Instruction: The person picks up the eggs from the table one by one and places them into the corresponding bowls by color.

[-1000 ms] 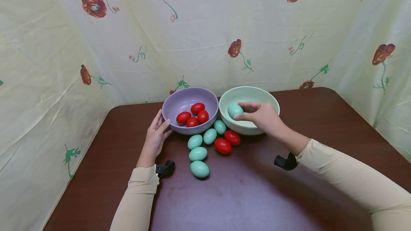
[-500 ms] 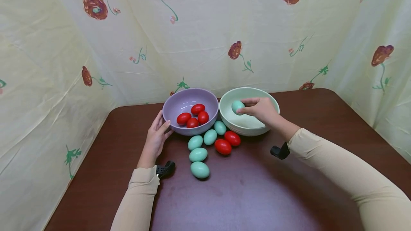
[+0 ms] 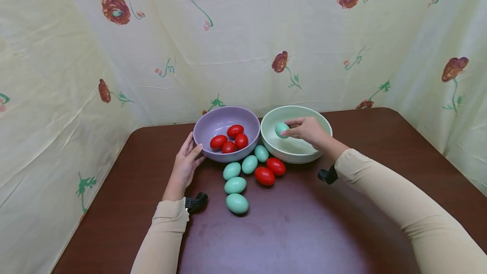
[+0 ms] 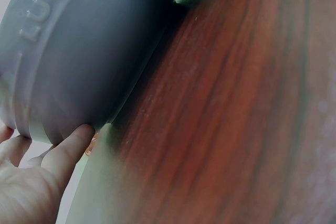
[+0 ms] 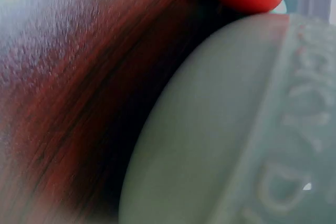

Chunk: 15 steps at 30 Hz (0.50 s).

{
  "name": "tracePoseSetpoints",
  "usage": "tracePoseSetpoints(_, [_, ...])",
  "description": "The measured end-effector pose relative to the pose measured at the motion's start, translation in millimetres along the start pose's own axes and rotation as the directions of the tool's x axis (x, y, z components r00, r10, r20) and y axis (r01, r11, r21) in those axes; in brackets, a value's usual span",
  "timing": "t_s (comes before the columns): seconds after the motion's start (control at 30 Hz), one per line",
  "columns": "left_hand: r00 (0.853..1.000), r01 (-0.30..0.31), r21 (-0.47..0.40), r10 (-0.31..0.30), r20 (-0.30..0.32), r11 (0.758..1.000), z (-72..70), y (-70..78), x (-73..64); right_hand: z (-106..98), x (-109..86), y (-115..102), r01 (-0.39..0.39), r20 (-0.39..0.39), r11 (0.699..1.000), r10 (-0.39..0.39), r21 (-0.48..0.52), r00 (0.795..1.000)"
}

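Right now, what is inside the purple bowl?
Four red eggs lie inside the purple bowl; they cover the spots directly beneath them, which cannot be seen.

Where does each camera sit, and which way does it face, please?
Head: on the head, looking forward and down over the table; left hand, right hand and both sleeves show.
Left wrist: on that wrist, facing the purple bowl from outside; left fingers show.
Right wrist: on that wrist, facing the pale green bowl from outside; no body part shows.
Shared: head and left wrist both show left hand and purple bowl.
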<state>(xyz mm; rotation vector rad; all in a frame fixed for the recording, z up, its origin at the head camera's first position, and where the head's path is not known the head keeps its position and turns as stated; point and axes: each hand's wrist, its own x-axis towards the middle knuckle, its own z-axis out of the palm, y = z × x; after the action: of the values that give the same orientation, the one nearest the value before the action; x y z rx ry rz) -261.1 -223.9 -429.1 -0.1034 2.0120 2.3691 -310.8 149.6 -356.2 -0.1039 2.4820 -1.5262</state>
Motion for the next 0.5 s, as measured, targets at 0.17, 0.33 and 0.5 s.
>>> tracePoseSetpoints(0.17, [1.0,0.004,-0.004,-0.003,0.003,1.0,0.7,-0.2,0.7,0,5.2,6,0.02,0.029,1.0,-0.02,-0.022,0.999])
tracePoseSetpoints(0.33, [1.0,0.007,0.002,-0.007,0.0,1.0,-0.4,1.2,1.6,3,11.0,8,0.003,0.062,1.0,-0.002,-0.012,0.998])
tracePoseSetpoints(0.5, [1.0,0.007,0.006,-0.007,-0.008,1.0,-0.7,0.2,1.9,5,14.6,14,-0.004,0.072,1.0,0.004,0.011,0.997])
